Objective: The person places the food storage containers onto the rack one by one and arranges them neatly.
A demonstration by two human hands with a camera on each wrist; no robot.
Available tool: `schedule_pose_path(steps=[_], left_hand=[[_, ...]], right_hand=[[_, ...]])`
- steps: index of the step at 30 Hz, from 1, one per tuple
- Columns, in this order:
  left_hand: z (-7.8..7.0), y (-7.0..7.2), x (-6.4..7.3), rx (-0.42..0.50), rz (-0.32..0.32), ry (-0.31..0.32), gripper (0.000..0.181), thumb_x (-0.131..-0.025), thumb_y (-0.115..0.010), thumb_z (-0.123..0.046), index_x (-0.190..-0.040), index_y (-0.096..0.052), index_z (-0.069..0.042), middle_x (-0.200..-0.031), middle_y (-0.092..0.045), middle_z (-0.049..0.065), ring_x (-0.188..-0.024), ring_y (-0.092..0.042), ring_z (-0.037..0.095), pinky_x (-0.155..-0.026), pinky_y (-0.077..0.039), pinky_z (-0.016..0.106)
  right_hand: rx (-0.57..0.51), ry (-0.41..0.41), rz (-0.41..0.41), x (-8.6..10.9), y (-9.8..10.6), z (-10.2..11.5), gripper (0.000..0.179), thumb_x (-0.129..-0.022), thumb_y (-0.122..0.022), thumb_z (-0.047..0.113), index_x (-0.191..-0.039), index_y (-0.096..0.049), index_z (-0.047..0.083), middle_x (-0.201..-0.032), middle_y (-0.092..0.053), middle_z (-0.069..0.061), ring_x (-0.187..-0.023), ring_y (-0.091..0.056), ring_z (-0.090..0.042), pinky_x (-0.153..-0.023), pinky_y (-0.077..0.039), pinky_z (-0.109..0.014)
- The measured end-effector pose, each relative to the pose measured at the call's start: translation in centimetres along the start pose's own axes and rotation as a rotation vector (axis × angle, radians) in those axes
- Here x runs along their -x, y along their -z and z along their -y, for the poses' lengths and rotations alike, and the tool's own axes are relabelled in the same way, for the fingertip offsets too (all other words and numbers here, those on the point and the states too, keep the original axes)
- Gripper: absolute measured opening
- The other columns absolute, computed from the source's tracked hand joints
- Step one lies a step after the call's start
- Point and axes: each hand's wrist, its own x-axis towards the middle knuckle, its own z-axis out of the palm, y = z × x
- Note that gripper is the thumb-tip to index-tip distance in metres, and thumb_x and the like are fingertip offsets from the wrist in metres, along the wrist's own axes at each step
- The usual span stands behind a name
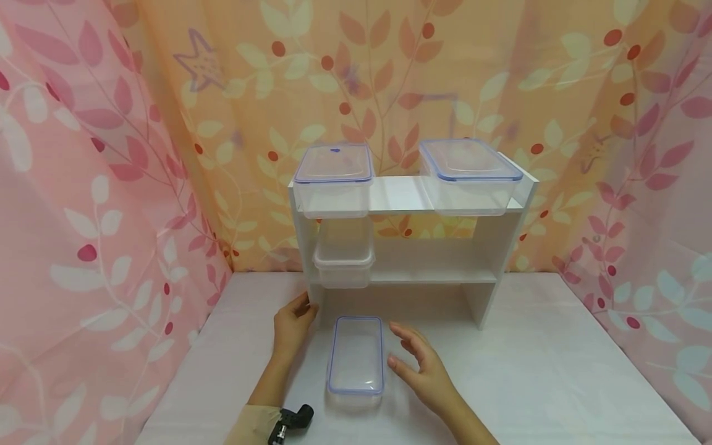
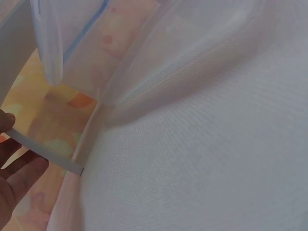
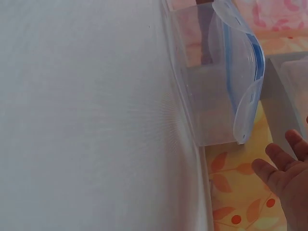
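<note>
At the lower left leg of a white shelf unit (image 1: 434,269), my left hand (image 1: 292,324) pinches the front edge of the side panel. In the left wrist view the thumb and fingers lie on either side of that panel (image 2: 54,157). A clear lidded food container (image 1: 356,358) with a blue-edged lid stands on the table between my hands. Just right of it hovers my right hand (image 1: 424,374), fingers spread and holding nothing. The right wrist view shows that hand (image 3: 294,185) apart from the container (image 3: 207,96).
Two larger blue-edged containers sit on the top board, one left (image 1: 332,196) and one right (image 1: 473,193). A frosted container (image 1: 345,256) stands at the left of the middle board. White cloth covers the table (image 1: 556,383); patterned curtains (image 1: 389,74) surround it.
</note>
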Motion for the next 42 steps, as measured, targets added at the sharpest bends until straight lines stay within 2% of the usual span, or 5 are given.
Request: schedule_pose_path(steps=[9, 18, 25, 30, 42], left_hand=[[0.1, 0.0, 0.2, 0.0, 0.002, 0.002, 0.039, -0.093, -0.075, -0.017, -0.131, -0.07, -0.007, -0.127, -0.072, 0.012, -0.108, -0.073, 0.03, -0.089, -0.06, 0.043], [0.0, 0.0, 0.2, -0.01, 0.008, 0.016, 0.039, -0.093, -0.075, -0.018, -0.131, -0.071, -0.009, -0.127, -0.072, 0.011, -0.108, -0.073, 0.029, -0.089, -0.06, 0.041], [0.1, 0.0, 0.2, -0.019, 0.004, 0.002, 0.037, -0.093, -0.075, -0.016, -0.13, -0.071, -0.009, -0.127, -0.072, 0.011, -0.108, -0.073, 0.03, -0.089, -0.06, 0.042], [0.3, -0.1, 0.3, -0.012, 0.003, -0.001, 0.038, -0.093, -0.076, -0.017, -0.13, -0.071, -0.008, -0.126, -0.072, 0.012, -0.108, -0.073, 0.03, -0.089, -0.061, 0.041], [0.3, 0.0, 0.1, -0.013, 0.001, -0.006, 0.038, -0.094, -0.075, -0.018, -0.13, -0.071, -0.009, -0.125, -0.073, 0.01, -0.109, -0.073, 0.027, -0.087, -0.061, 0.038]], right_hand=[[0.0, -0.052, 0.032, 0.7, -0.2, -0.8, 0.061, -0.095, -0.074, 0.018, -0.15, -0.048, 0.008, -0.156, -0.045, -0.015, -0.145, -0.043, -0.027, -0.116, -0.04, -0.027], [0.014, -0.077, 0.075, 1.4, -0.7, -1.6, 0.071, -0.091, -0.079, 0.022, -0.153, -0.045, 0.023, -0.162, -0.038, -0.009, -0.149, -0.036, -0.031, -0.117, -0.037, -0.027], [0.044, -0.138, 0.144, 1.7, -0.9, -1.6, 0.084, -0.085, -0.084, 0.028, -0.156, -0.041, 0.013, -0.167, -0.029, -0.013, -0.151, -0.029, -0.042, -0.116, -0.039, -0.051], [0.024, -0.175, 0.202, 1.9, -1.4, -1.8, 0.094, -0.08, -0.089, 0.031, -0.158, -0.038, 0.013, -0.169, -0.02, -0.017, -0.152, -0.021, -0.05, -0.111, -0.027, -0.076], [0.011, -0.228, 0.272, 2.1, -2.2, -1.7, 0.107, -0.076, -0.091, 0.034, -0.162, -0.028, 0.026, -0.172, -0.006, -0.014, -0.155, -0.009, -0.049, -0.112, -0.02, -0.078]])
